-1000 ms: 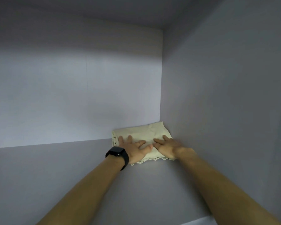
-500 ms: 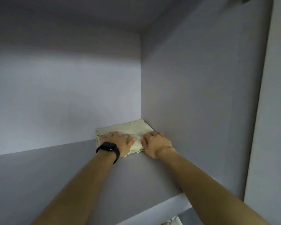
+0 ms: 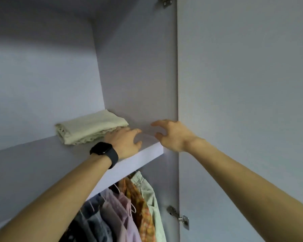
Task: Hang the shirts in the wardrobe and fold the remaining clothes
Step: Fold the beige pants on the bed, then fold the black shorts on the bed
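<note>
A folded cream garment [image 3: 89, 127] lies on the upper wardrobe shelf [image 3: 138, 157], back against the right inner wall. My left hand [image 3: 125, 142], with a black watch on the wrist, hovers over the shelf just right of the garment, fingers loose and holding nothing. My right hand [image 3: 171, 135] is in the air near the shelf's front right corner, fingers spread and slightly bent, empty. Below the shelf hang several shirts [image 3: 128, 212] on hangers: lilac, orange plaid, pale green and blue.
The wardrobe's right side wall [image 3: 140, 67] stands close beside both hands. The open door [image 3: 243, 102] fills the right of the view, its hinge [image 3: 179, 218] low near my right forearm. The shelf stretches away to the left.
Both hands have lifted off the folded garment and drawn back toward the shelf's front edge. The view has pulled back, so the hanging shirts below now show.
</note>
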Available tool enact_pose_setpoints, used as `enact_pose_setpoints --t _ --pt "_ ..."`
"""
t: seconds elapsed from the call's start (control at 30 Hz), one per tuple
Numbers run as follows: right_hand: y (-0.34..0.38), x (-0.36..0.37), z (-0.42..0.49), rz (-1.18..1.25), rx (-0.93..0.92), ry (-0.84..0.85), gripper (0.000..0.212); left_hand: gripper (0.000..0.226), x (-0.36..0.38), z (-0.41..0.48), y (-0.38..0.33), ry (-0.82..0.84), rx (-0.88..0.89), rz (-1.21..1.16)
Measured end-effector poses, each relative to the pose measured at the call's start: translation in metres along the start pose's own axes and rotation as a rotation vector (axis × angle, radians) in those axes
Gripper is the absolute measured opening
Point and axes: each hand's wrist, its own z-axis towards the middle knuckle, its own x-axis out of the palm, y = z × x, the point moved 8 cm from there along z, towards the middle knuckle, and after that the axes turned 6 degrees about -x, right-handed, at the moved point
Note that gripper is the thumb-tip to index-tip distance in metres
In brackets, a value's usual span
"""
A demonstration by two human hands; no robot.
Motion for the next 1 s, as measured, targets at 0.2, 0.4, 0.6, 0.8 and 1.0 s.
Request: enact_pose_setpoints --t 0.2,0.4,0.6,0.8,1.0 --pt "-0.044 -0.045 -0.265 0.046 0.195 -0.256 0.04 0.041 0.025 -0.146 -0.187 -0.04 0.344 -0.19" --pt "-0.084 -0.05 -0.557 -0.088 0.738 -0.303 0.038 0.035 0.083 -0.32 -0.388 0.182 0.782 -0.348" --pt "-0.068 -0.046 -0.845 -0.169 1.38 -0.331 0.041 0.038 0.127 -0.52 -0.591 0.489 1.231 -0.356" --pt "-0.025 -0.037 -1.048 -0.169 1.877 -0.383 0.043 0.039 0.161 -0.677 -0.73 0.621 1.599 -0.186" --pt "-0.032 -0.034 -1.194 -0.149 2.243 -0.427 0.05 0.04 0.194 -0.785 -0.87 0.665 1.841 -0.072"
